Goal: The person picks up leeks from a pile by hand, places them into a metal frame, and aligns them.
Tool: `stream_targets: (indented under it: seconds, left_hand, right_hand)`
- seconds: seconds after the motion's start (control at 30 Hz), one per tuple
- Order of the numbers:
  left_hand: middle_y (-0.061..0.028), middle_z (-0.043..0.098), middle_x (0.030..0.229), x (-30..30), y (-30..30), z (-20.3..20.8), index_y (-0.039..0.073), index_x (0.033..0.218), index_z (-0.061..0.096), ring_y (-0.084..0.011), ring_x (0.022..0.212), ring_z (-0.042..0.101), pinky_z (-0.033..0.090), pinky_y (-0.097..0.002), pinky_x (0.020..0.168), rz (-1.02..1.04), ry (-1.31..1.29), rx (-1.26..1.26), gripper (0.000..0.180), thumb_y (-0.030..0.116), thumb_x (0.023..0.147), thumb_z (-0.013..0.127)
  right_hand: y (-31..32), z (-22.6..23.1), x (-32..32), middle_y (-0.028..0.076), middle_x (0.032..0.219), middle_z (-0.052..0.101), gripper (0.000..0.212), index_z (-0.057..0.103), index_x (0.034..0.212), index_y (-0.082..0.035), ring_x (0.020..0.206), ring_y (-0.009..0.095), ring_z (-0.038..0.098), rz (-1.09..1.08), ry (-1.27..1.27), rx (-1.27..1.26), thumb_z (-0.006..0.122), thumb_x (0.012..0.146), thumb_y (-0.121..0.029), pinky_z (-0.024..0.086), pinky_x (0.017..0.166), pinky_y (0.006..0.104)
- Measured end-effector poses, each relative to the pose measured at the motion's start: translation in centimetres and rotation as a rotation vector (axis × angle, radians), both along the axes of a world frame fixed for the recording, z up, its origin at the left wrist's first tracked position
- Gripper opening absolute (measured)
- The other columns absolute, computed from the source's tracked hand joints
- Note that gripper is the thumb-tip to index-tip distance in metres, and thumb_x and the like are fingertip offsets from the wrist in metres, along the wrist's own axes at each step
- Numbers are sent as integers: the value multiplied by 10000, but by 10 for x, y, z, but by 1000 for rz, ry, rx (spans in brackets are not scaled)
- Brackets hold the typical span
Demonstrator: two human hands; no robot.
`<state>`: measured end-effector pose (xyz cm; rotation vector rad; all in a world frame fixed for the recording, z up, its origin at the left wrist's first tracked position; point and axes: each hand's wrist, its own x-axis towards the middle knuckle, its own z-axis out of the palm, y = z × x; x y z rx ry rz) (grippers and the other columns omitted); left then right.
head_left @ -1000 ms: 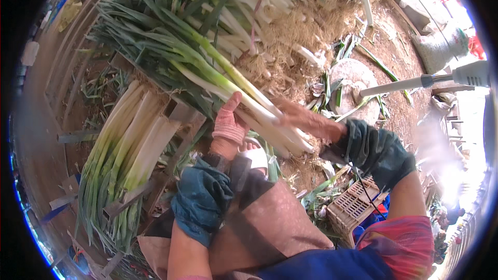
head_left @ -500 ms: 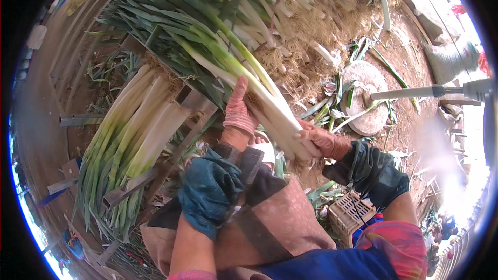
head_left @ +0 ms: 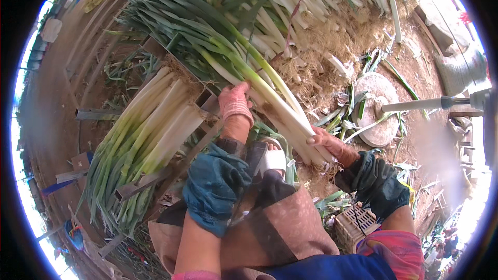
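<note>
While a trimmed stack of leeks (head_left: 150, 140) lies on the rack left of the bundle of leeks (head_left: 259, 93), your left hand (head_left: 234, 105) grips that bundle's white stalks and your right hand (head_left: 332, 145) closes around its root end, a stone disc (head_left: 378, 106) to the right.

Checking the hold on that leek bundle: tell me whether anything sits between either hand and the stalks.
Nothing visible does. The left hand lies directly on the bundle of leeks mid-stalk, and the right hand grips its white root end.
</note>
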<state>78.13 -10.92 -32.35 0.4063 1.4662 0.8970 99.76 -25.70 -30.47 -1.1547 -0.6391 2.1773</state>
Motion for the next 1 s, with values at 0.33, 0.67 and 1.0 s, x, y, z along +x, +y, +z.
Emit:
stream_targets:
  seconds: [0.33,0.67,1.0]
  left_hand:
    - [-75,633,681,41,-89,37,4,878,637,-140,436,511,400,-277,361,-698,-45,-124,292,235,733,741]
    - [-70,595,717,-3,-61,2,-58,947,602,-195,638,586,492,-251,568,-1184,-180,-180,668,578,748,653]
    - [-60,620,1080,-4,-17,22,108,1134,574,-249,995,569,450,-417,899,132,-1057,78,556,439,720,741]
  right_hand:
    - [23,7,22,132,1117,543,796,351,1324,-1,959,191,565,101,-31,52,704,740,-412,483,831,280]
    - [33,44,1,81,1006,547,892,307,1337,21,806,130,572,159,-183,92,763,611,-224,507,671,242]
    - [-68,156,11,132,1153,515,839,268,1355,17,1017,211,532,308,-471,28,747,707,-218,490,807,328]
